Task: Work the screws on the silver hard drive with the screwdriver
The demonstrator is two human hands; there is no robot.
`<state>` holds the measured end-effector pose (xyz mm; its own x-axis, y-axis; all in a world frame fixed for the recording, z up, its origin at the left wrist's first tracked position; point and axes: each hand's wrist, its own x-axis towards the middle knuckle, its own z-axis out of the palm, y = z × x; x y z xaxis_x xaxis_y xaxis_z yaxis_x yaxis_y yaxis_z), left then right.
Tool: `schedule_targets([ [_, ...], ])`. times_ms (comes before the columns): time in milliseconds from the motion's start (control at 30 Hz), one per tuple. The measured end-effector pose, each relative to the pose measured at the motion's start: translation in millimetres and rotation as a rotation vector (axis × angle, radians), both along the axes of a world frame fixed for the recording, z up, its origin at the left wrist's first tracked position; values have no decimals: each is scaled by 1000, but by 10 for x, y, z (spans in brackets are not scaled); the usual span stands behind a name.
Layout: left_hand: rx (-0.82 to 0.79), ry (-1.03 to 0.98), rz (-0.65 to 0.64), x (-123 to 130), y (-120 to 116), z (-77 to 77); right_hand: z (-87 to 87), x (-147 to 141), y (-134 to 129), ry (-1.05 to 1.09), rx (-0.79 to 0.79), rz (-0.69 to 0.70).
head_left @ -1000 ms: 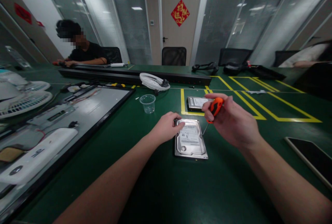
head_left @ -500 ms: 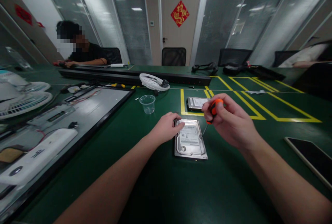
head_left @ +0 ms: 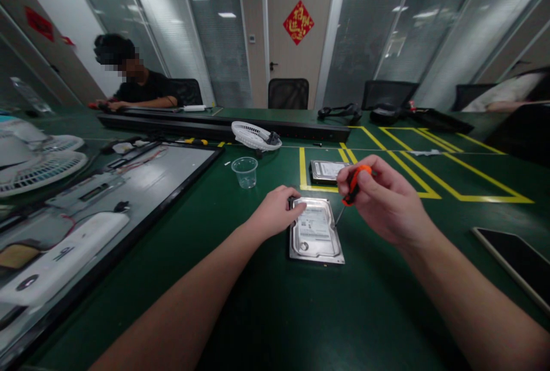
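A silver hard drive (head_left: 315, 236) lies flat on the green table in front of me. My left hand (head_left: 277, 209) grips its upper left side, thumb on the top face and fingers around the edge. In my right hand (head_left: 382, 196) is a screwdriver (head_left: 356, 184) with an orange and black handle, held tilted. Its thin shaft slants down to the drive's right edge; whether the tip sits in a screw is too small to tell. Just beyond lies a second hard drive (head_left: 325, 171), partly behind my right fingers.
A clear plastic cup (head_left: 244, 173) stands left of the drives. Further left is a large opened panel (head_left: 172, 168) with a white power bank-like device (head_left: 64, 259) on it. A phone (head_left: 515, 262) lies at the right. Across the table sits a person (head_left: 144, 87).
The screwdriver handle has turned slightly in my right hand, and its fingers have shifted a little. My left hand and the hard drive keep their places.
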<state>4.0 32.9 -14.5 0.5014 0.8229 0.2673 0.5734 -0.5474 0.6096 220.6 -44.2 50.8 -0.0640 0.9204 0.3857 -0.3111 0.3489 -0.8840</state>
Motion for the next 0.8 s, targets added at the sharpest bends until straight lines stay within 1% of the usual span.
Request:
schedule_targets([
  [267,-8,1,-1,-12,18,-31,53,-14,-9,35,-34,6],
  [400,8,-7,-3,-9,19,-40,45,4,-8,37,-28,6],
  [633,11,0,-1,2,18,-22,19,4,-8,43,-1,26],
  [800,-5,4,5,0,2,0,39,-6,-20,54,-15,58],
])
